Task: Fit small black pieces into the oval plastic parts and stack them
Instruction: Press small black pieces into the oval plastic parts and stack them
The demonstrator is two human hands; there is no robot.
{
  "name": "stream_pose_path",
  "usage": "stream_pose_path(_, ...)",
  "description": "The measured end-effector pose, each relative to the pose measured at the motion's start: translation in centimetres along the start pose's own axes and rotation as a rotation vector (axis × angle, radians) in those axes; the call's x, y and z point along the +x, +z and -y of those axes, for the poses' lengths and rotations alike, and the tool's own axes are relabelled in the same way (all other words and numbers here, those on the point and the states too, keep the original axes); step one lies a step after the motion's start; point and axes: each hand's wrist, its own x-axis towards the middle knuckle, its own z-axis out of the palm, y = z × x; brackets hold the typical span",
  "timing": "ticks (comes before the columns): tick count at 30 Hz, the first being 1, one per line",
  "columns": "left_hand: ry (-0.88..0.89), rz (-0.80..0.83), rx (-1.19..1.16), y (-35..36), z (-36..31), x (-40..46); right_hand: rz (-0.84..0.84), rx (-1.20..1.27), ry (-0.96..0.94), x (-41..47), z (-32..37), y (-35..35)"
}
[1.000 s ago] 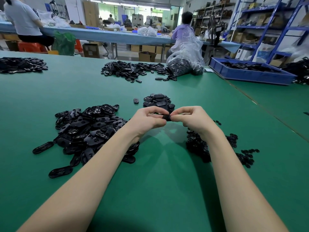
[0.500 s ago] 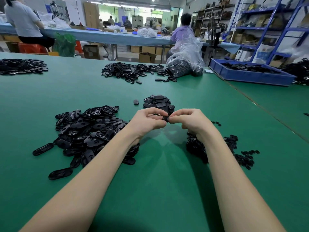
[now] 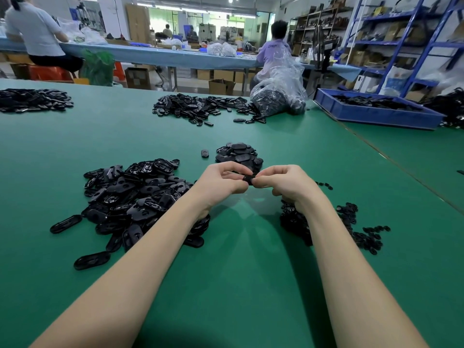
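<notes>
While both hands are meeting above the green table (image 3: 238, 285), the left hand (image 3: 221, 183) and right hand (image 3: 283, 183) are pinching one oval part (image 3: 248, 179) between curled fingertips, midway between the ovals pile (image 3: 135, 197) and small pieces (image 3: 351, 227), with the stack (image 3: 238, 153) lying just behind.

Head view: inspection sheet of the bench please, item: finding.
Surface: green table.
Job's things: oval parts heap left; small pieces pile right; finished stack behind hands; one black part pinched between both hands.
Clutter: lone oval part; far heap; plastic bag; blue tray.
Grippers: left hand and right hand both grip the part.
Cables: nothing seen.
Surroundings: seated workers, shelving, boxes.
</notes>
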Motion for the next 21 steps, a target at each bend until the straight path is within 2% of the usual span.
stream_pose_path(5, -0.056, 0.095, -0.168, -0.4, -0.1, 0.0, 0.042, -0.026, 0.009, 0.0, -0.4, -0.5)
stream_pose_path(9, -0.075, 0.084, -0.251, -0.5, -0.3, 0.1, 0.099, 0.034, -0.008, 0.3, -0.4, -0.2)
stream_pose_path(15, -0.093, 0.094, -0.125, -0.4, 0.2, 0.1, 0.106, -0.017, -0.050, 0.8, -0.9, -0.2)
stream_pose_path(21, -0.101, 0.029, -0.056, -0.1, 0.2, 0.1, 0.090, -0.065, -0.093, 0.9, -1.0, 0.1)
